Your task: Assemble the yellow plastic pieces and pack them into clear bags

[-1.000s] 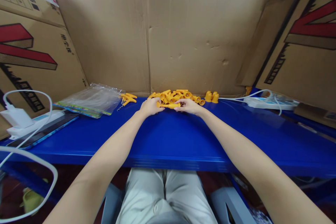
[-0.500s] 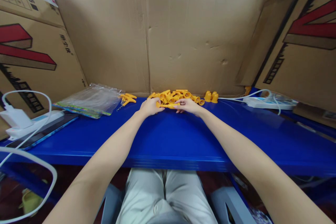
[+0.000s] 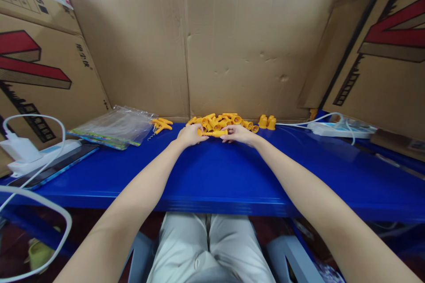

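Just in front of a pile of yellow plastic corkscrew parts (image 3: 229, 120), both hands hold one long yellow corkscrew part (image 3: 215, 133) level, a little above the table. It has a ridged shaft and a thicker right end. My left hand (image 3: 190, 135) is closed on the left end, its fingers partly hiding it. The fingertips of my right hand (image 3: 241, 134) pinch the right end. To the left lie yellow T-shaped handles (image 3: 162, 124) with thin metal spirals. Two bell-shaped yellow caps (image 3: 267, 122) stand upright right of the pile.
Clear plastic bags (image 3: 114, 124) lie on the blue table (image 3: 215, 177) at left, near a phone (image 3: 59, 166) and a white power strip (image 3: 43, 154). Another power strip (image 3: 341, 130) is at right. Cardboard walls (image 3: 259, 53) enclose the back and sides.
Almost nothing differs. The fingers of my right hand have shifted slightly on the right end of the corkscrew part; my left hand keeps its place.
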The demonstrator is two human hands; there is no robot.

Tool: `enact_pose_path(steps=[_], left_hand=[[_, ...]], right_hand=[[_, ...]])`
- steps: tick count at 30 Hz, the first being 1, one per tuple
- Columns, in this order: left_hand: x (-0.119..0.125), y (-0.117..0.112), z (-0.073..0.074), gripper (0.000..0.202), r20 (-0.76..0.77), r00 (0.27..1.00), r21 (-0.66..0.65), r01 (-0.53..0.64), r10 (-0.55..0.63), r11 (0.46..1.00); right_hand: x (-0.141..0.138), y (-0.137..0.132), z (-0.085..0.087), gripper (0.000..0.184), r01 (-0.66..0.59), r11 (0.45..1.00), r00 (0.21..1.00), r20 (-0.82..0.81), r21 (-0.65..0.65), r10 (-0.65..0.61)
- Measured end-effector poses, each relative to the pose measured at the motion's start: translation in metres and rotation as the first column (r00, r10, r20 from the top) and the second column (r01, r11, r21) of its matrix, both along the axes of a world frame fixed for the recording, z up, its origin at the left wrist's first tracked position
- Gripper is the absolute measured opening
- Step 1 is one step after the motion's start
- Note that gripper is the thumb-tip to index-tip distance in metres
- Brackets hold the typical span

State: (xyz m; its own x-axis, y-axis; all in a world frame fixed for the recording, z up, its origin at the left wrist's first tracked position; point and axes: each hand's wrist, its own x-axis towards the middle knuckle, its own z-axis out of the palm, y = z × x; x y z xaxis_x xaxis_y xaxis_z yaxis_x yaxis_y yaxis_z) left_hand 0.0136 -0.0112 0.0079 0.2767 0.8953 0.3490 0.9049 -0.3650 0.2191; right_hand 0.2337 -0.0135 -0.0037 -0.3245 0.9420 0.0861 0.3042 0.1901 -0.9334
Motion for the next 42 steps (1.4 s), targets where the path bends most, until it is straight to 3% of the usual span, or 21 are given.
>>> enact_pose_path(steps=[22,42], left_hand=[[-0.001,0.002,0.001,0.036,-0.012,1.0,-0.051,-0.009,0.008,0.999],[0.001,0.004,0.0,0.026,0.034,0.999,-0.075,0.013,-0.011,0.997]], right_hand=[[0.0,0.001,0.0,0.028,-0.009,1.0,1.0,-0.022,-0.011,0.009],[0.001,0.007,-0.003,0.03,0.008,0.999,0.999,-0.054,0.033,-0.007]])
